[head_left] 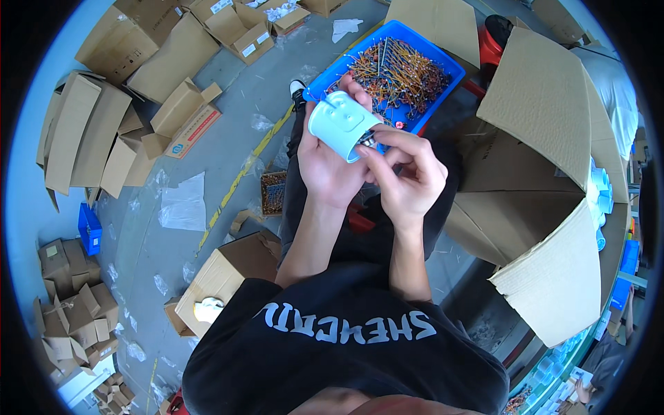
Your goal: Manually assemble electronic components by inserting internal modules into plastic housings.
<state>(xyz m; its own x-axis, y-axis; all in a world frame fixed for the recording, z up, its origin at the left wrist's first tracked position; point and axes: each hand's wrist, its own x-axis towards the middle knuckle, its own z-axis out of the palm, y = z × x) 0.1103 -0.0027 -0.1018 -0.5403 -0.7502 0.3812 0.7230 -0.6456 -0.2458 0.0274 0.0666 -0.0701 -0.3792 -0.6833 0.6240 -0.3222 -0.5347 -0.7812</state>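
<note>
My left hand (322,173) is wrapped round a light blue plastic cup-shaped housing (339,123), holding it on its side with one end tilted toward my right hand. At that lower end, my right hand (413,169) pinches a small round, shiny metal part (367,139) between thumb and fingers. The part sits at the mouth of the housing; how far it goes in is hidden. Just beyond both hands lies a blue plastic tray (458,75), heaped with small parts on orange wires (408,77).
A large open cardboard box (519,162) stands at my right, with light blue cups (602,192) beyond its flaps. Near my left leg are a small basket of parts (274,192) and an open carton (220,277). More cardboard boxes (90,135) line the left side. Another person (609,363) is at far right.
</note>
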